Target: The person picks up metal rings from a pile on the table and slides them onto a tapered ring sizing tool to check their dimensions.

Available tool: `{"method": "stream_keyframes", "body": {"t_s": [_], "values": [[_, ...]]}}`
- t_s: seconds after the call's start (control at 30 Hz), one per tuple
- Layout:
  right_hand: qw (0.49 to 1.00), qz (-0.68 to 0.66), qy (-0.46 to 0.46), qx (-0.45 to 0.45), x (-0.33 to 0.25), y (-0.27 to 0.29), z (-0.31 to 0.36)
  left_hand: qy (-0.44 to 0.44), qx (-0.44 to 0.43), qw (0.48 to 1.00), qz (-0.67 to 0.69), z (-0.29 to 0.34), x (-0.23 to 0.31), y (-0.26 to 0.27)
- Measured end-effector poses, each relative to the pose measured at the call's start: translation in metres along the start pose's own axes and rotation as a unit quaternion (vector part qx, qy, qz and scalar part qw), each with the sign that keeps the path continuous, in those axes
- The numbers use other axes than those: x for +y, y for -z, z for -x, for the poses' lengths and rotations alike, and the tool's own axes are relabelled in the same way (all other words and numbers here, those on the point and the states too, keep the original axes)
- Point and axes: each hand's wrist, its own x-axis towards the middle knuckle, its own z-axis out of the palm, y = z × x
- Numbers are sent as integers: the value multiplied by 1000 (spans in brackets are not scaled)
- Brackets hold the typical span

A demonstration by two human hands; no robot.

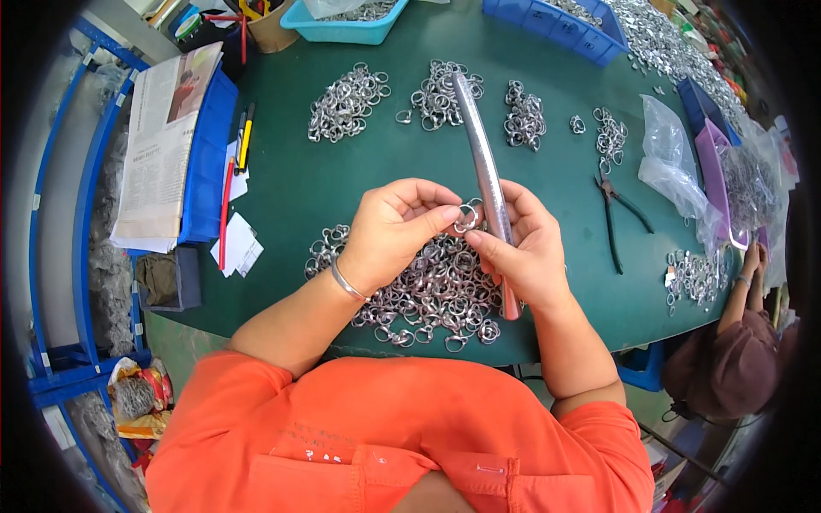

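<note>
Orange shirt (393,436) fills the bottom of the frame; both forearms come up from it to frame centre.

Left hand (389,231): fingers closed narrow, pinching a silver ring (467,219) at the thumb tip. Metal bangle (346,282) on that wrist.

Right hand (526,248): wrapped around a tapered steel mandrel (483,167), fist closed on its lower part. The narrow end points to the upper centre of the frame; the butt shows below the hand.

Ring sits right against the mandrel, at mid-length, just above the right fingers. Cannot tell whether it is already threaded on or only held beside the rod.

Step, by judgement: sizing or rounding one ring on the mandrel. Next move would call for holding the rod steady and sliding the ring square along the taper, not cocked.

Directly under the hands: a large ring pile (428,295) on the green table (282,184). Three smaller heaps (346,103) lie in the upper centre of the frame. Pliers (617,214) at centre right, well apart from the hands. Newspaper (162,137) and pens at the upper left. Blue bins along the top edge.

Another person's hand (753,256) works at the right edge, beside a small ring cluster.
</note>
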Motion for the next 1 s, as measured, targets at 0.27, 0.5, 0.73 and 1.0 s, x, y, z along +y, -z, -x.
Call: {"method": "stream_keyframes", "body": {"t_s": [0.27,0.5,0.73,1.0], "values": [[999,-16,37,5,3,0,1,-17,-12,999,-46,4,4,0],[995,1,97,15,4,0,3,-3,-26,999,-30,4,3,0],[993,-3,121,14,4,-3,5,55,-85,993,63,4,2,0],[997,-6,68,33,4,-1,3,-67,-39,996,-43,4,-4,1]]}}
